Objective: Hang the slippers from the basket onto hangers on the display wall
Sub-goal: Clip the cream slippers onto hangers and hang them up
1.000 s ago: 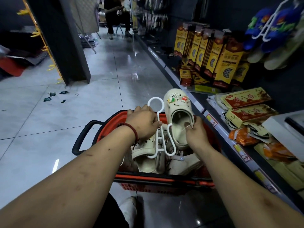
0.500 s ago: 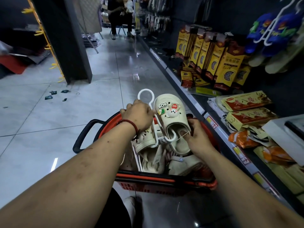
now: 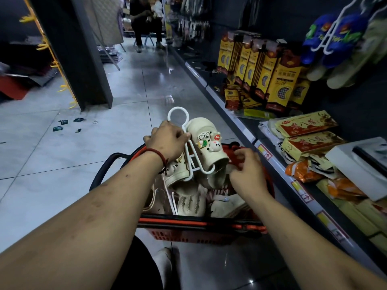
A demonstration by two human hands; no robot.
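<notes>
Closest to you, the red basket sits on the grey tiled floor, its black handle sticking out to the left. Inside it, loose cream slippers lie in a heap, one showing a slotted upper, another a strap with a small stud. Above the basket your left hand grips the white hanger by its neck, fingers curled round the plastic just under the round hook loop, which points up and away from you. A cream clog sits on the hanger's right arm, toe up and heel opening down towards the basket; its upper carries small charms, a red one, a green and yellow one, a white rabbit-like figure and a strip of round eyes. A second cream clog hangs on the left arm, mostly hidden under your left wrist with its red cord bracelet. Your right hand is at the heel of the charm-covered clog with fingers curled; you cannot tell from here whether it pinches the heel or only touches it. Further right, the shelf holds flat yellow and red packets and upright yellow boxes. Beyond those, on the dark display wall, blue slippers hang from a white hanger. Far down the aisle a person sits on a stool
</notes>
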